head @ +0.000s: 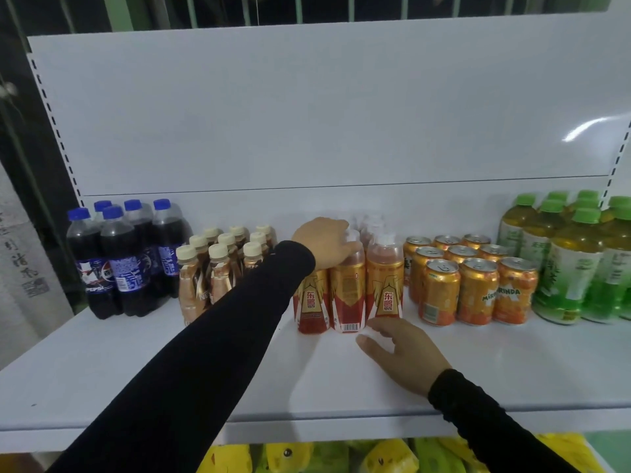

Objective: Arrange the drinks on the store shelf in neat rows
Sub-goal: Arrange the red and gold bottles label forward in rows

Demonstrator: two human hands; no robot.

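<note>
Hands in black sleeves work at the middle of a white shelf (136,363), among a cluster of red-and-gold energy drink bottles (348,295) that stands at the centre of the view. The left hand (324,245) reaches in from seven o'clock and lies over the top of the front-left bottles, its fingers curled down round the shoulder and cap of the front middle bottle (347,298), so it grips that bottle from above. The right hand (403,353) comes in from five o'clock and rests low on the shelf just in front of the cluster; its fingers are spread and fairly straight, the fingertips (377,327) touching the base of the front right bottle (385,285), holding nothing. More bottles of the same kind stand behind the front three, their pale caps partly blurred.

At nine o'clock from the cluster stand dark cola bottles (119,264) with blue caps, at the shelf's left end. Between them and the energy drinks is a block of small brown coffee bottles (218,264) with cream caps, partly hidden by the left sleeve. At three o'clock sit orange soda cans (473,288) in three rows, just beside the cluster. Farther toward three o'clock, at the right end, stand green tea bottles (560,261) with green caps. At six o'clock, below the shelf edge, lie yellow and green packets (341,457).
</note>
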